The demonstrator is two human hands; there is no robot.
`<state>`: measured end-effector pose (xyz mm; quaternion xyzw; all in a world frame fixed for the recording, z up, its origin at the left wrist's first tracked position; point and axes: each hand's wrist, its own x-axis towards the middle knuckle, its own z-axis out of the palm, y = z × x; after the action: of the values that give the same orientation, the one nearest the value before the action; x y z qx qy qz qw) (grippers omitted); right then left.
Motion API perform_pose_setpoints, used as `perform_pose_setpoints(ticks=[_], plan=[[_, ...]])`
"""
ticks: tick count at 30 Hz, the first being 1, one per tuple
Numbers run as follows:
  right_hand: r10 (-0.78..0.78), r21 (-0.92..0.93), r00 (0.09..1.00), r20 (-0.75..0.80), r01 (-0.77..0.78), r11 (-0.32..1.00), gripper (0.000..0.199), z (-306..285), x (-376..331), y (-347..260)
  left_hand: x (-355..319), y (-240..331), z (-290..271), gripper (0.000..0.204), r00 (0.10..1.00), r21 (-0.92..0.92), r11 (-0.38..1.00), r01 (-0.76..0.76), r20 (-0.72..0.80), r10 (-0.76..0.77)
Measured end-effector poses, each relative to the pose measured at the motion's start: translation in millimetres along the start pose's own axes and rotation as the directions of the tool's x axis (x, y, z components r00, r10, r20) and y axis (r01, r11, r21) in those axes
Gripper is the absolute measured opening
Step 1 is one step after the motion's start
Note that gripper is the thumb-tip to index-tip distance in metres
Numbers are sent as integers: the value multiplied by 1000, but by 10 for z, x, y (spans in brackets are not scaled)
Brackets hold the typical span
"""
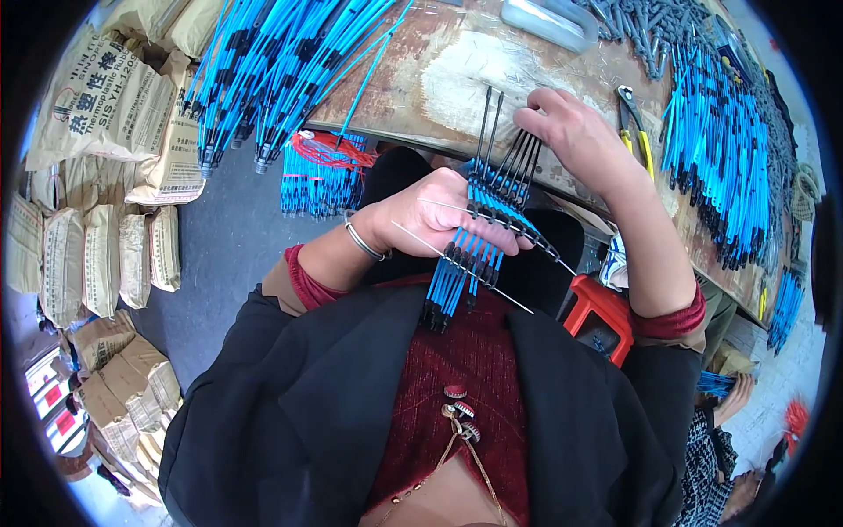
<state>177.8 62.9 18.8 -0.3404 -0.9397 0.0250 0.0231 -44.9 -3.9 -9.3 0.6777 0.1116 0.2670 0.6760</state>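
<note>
Left hand [430, 215] grips a fanned bundle of blue-black rods [479, 237] strung on thin wires; right hand [575, 132] pinches rod tips above worn desk [439, 79].

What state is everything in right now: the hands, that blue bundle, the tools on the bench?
Left hand: closed around the bundle of blue-and-black rods.
Right hand: fingers on the rods' upper ends.
Bundle of blue-and-black rods: held upright, fanned, thin wire threaded across.
Yellow-handled pliers: lying unused on the workbench.
Sacks: stacked, closed.
</note>
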Motion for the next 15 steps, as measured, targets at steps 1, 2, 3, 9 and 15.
perform_pose_setpoints(ticks=[1,2,3,9,15], plan=[[-5,-2,1000,-6,5,1000,19,1,3,7,2,-5,-4,22,999,-67,996,51,8,-51],[-9,-3,1000,-13,9,1000,19,2,7,15,7,-1,-11,22,999,-66,997,51,9,-50],[-15,-4,1000,-18,15,1000,19,9,13,18,9,4,-17,22,1000,-61,998,25,-1,-25],[-10,-115,1000,10,11,993,28,30,70,-85,12,57,-23,21,990,-22,991,-131,-53,129],[-10,-103,994,-109,-2,995,42,-3,-18,-338,-126,116,115,18,974,169,960,-224,6,226]])
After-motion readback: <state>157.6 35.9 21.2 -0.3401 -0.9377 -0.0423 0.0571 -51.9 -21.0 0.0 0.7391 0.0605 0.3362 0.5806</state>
